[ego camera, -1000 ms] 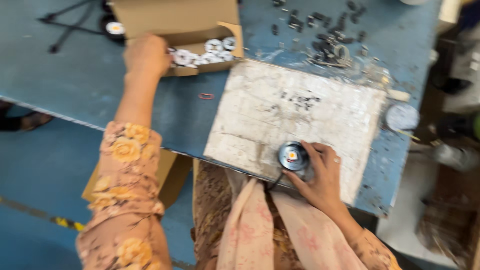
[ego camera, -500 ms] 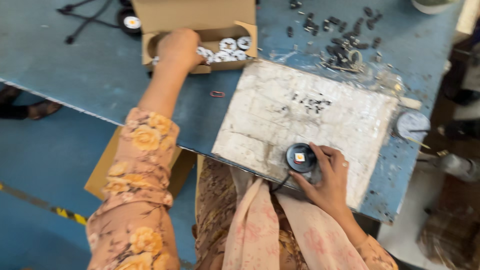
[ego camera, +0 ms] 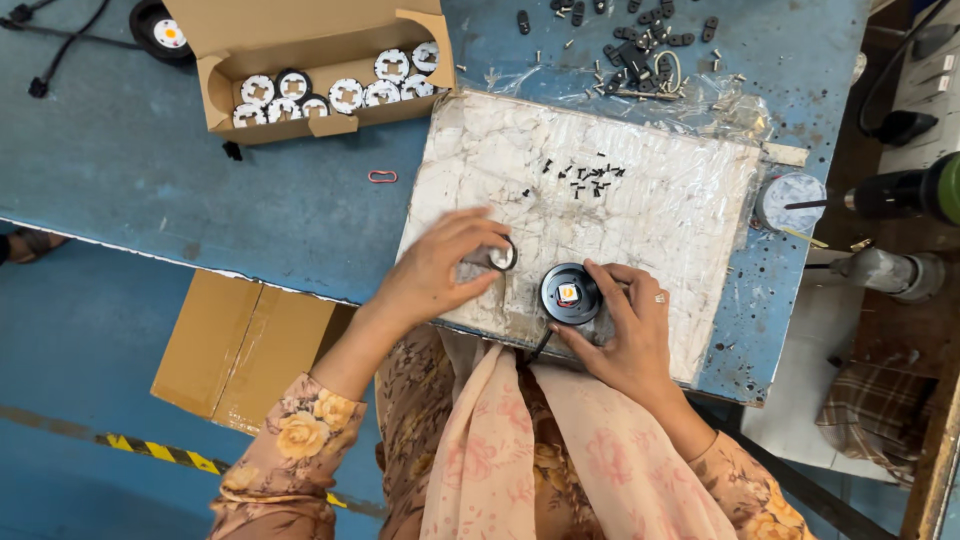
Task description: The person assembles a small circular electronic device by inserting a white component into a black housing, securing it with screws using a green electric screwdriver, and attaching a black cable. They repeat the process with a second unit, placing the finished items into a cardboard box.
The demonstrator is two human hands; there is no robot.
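Observation:
My left hand point(ego camera: 438, 268) holds a small white round disc with a black rim point(ego camera: 499, 256) just above the near edge of a white board point(ego camera: 640, 190). My right hand point(ego camera: 628, 325) grips a round black housing point(ego camera: 569, 293) with a small orange and white square at its centre, resting on the same board. The two parts are a short way apart, the disc to the left of the housing. A thin black wire runs from the housing toward me.
An open cardboard box point(ego camera: 310, 45) with several white discs sits far left on the blue table point(ego camera: 200, 190). Small black screws point(ego camera: 585, 180) lie on the board; black clips point(ego camera: 640, 40) lie behind it. A red rubber band point(ego camera: 382, 177), a round tin point(ego camera: 790, 200) and a power tool point(ego camera: 900, 195) are nearby.
My left hand left the cardboard box and came back to the board's near edge with a white disc. My right hand stayed on the black housing.

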